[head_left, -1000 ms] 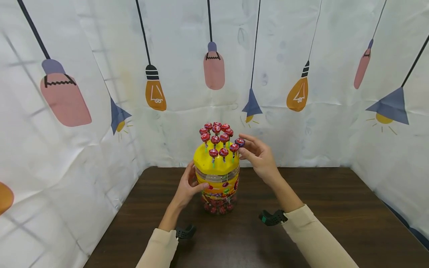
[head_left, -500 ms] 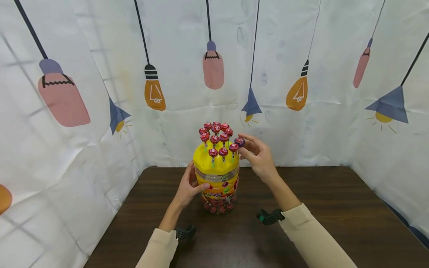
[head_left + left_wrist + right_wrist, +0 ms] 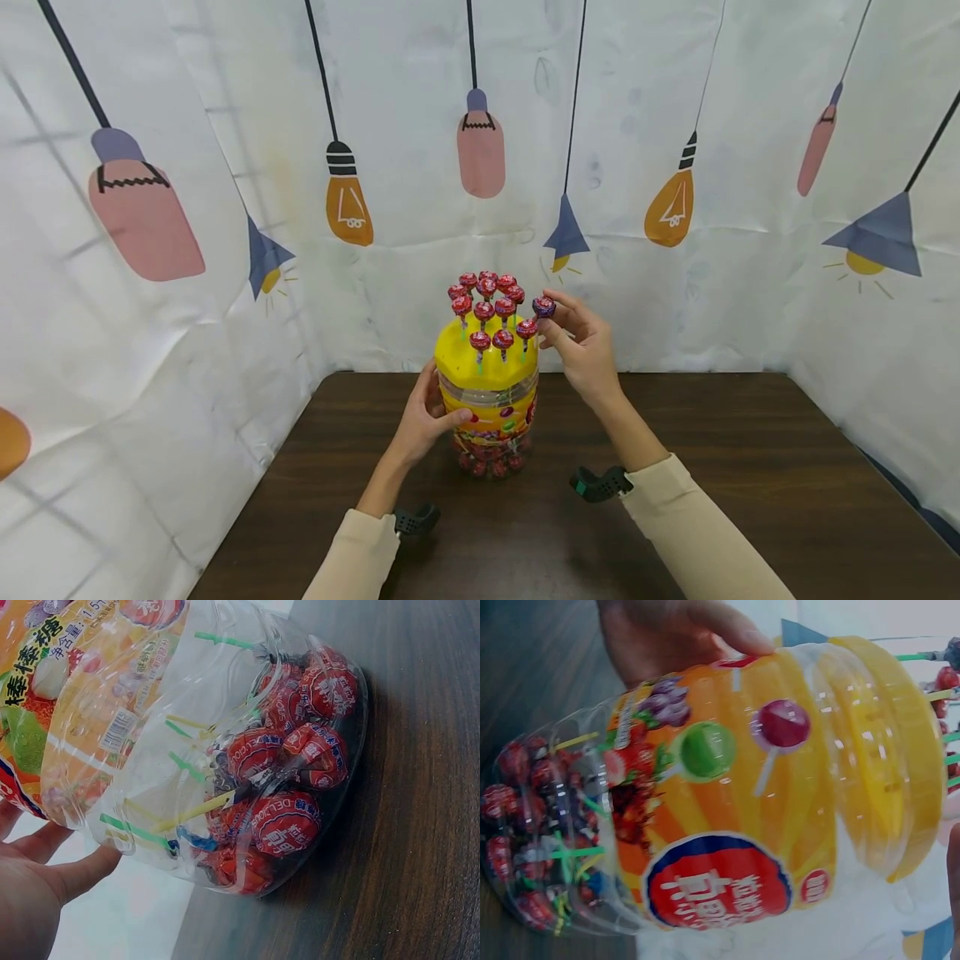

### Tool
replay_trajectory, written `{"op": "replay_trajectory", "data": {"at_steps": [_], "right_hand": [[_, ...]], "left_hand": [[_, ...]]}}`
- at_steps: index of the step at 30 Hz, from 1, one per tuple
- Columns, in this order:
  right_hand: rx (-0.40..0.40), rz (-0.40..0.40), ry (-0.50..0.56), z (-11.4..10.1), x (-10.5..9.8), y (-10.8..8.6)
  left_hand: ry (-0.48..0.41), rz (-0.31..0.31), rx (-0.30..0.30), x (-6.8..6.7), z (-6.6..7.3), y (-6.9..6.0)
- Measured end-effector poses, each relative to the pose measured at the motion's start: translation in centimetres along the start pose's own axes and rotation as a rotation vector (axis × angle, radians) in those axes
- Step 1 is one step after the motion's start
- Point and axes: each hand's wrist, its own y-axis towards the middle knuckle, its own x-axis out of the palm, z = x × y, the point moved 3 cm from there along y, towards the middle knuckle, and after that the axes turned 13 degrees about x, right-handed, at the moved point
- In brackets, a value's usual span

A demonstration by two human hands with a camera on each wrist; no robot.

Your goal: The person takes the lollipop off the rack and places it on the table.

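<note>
left hand [image 3: 420, 421] holds jar [image 3: 493, 417], right hand [image 3: 588, 350] apparently pinches lollipop [image 3: 543, 307]

The left hand [image 3: 416, 421] gripped the left side of a clear candy jar [image 3: 495, 417] with a yellow lid [image 3: 468, 379], upright on a dark wood-grain table [image 3: 712, 458]. Red-wrapped lollipops [image 3: 480, 340] stood stick-down in the lid. At its right edge, the right hand [image 3: 583, 343] pinched another lollipop [image 3: 543, 307]; whether its stick met the lid was hard to tell. Behind was a lamp-printed white backdrop [image 3: 637, 67].
</note>
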Motion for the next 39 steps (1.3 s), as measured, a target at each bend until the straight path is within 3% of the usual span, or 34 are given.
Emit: {"op": "replay_trajectory", "data": {"at_steps": [5,14,27,39], "right_hand": [[-0.016,0.006,0.060,-0.7,-0.3,0.1],[0.062,0.047,0.108,0.0,-1.3,-1.2],[0.173,0.064,0.124,4.2,-3.1,-4.2],[0.307,0.105,0.110,8.3,-5.6,-3.9]], "left_hand": [[0.004,0.000,0.002,0.1,0.0,0.0],[-0.008,-0.002,0.013,0.1,-0.1,0.0],[-0.011,-0.003,0.013,0.2,0.0,0.1],[0.007,0.006,0.004,0.1,-0.4,0.0]]}}
